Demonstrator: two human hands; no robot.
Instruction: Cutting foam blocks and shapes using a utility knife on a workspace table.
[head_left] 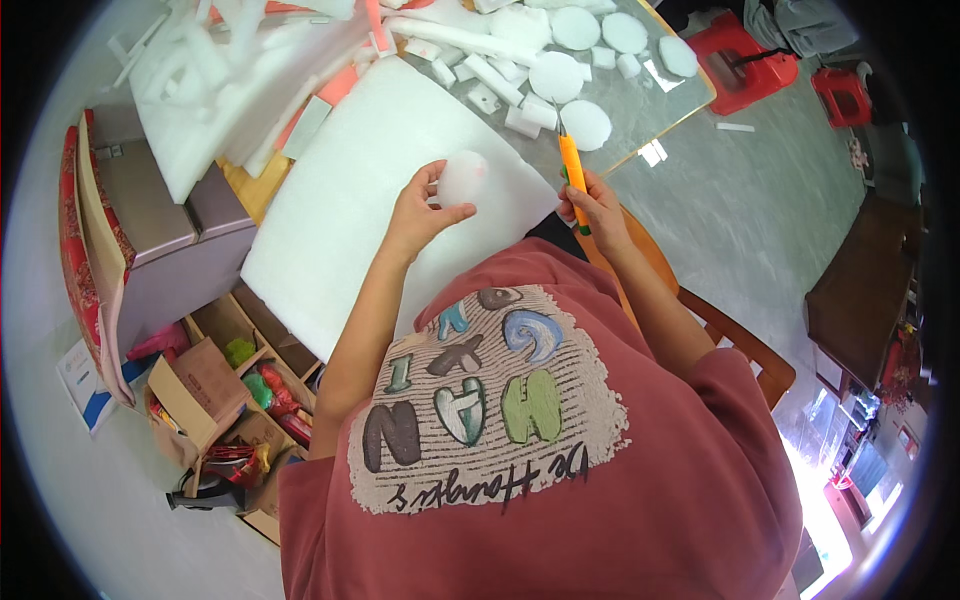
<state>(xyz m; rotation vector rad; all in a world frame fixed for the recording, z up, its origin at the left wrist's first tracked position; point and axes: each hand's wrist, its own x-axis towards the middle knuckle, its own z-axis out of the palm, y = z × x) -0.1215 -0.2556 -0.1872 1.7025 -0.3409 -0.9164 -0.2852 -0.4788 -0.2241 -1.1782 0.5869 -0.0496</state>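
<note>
A round white foam piece with a faint pink mark is pinched at its left edge between the thumb and fingers of my left hand. It is over a large white foam sheet that spans the table's near side. My right hand grips an orange utility knife by the handle, its thin blade pointing up and away from me. The knife is to the right of the foam piece and apart from it. Just beyond the blade lies a white foam disc.
Several foam discs and blocks cover the far part of the table. Foam strips and offcuts are heaped at the far left. Open cardboard boxes stand low on the left. A wooden chair and red stools are on the right.
</note>
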